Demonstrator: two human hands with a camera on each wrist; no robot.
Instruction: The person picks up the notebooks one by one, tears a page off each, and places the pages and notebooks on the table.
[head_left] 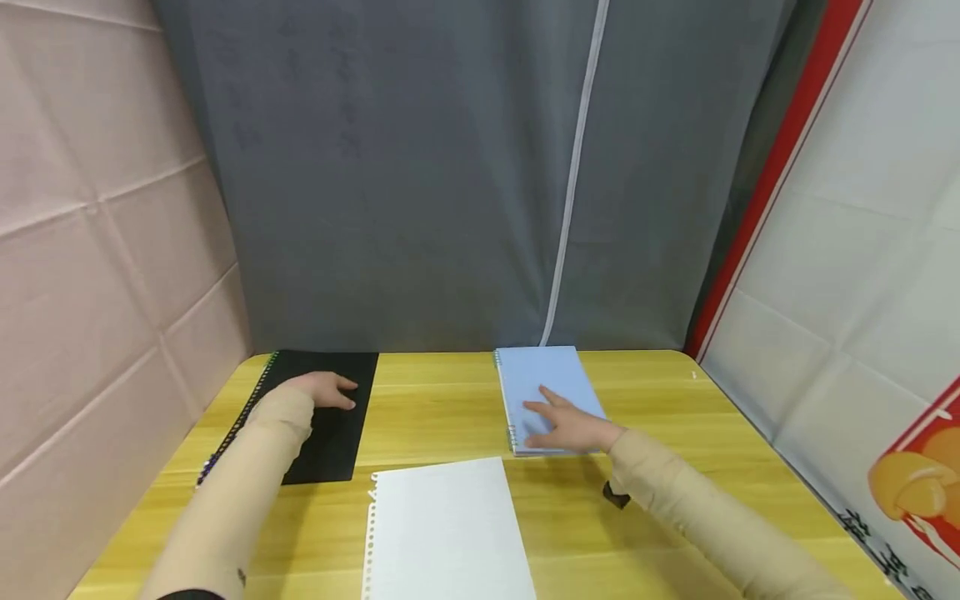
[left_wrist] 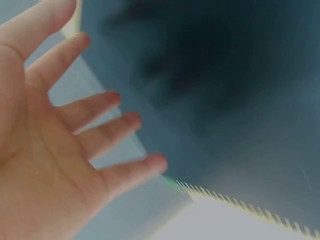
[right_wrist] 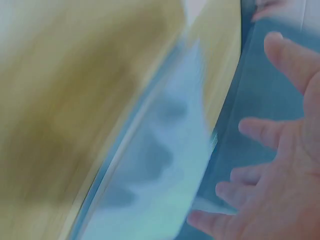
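Note:
On the yellow wooden table (head_left: pixel 435 408) a black spiral notebook (head_left: pixel 347 421) lies at the back left. My left hand (head_left: pixel 324 388) lies flat on its cover, fingers straight. A light blue spiral notebook (head_left: pixel 547 375) lies at the back centre-right, and my right hand (head_left: pixel 566 422) rests on its near part with fingers spread. The left wrist view shows my left hand (left_wrist: pixel 65 150) open, fingers apart, above the blurred black cover (left_wrist: pixel 165 200). In the blurred right wrist view my right hand (right_wrist: pixel 270 180) is spread over the blue cover (right_wrist: pixel 165 170).
A white loose-leaf sheet (head_left: pixel 446 529) with punched holes along its left edge lies at the table's front centre. A grey curtain (head_left: pixel 450 167) hangs behind the table, a pink cloth wall (head_left: pixel 97 250) stands at the left and a white and red banner (head_left: pixel 862 250) at the right.

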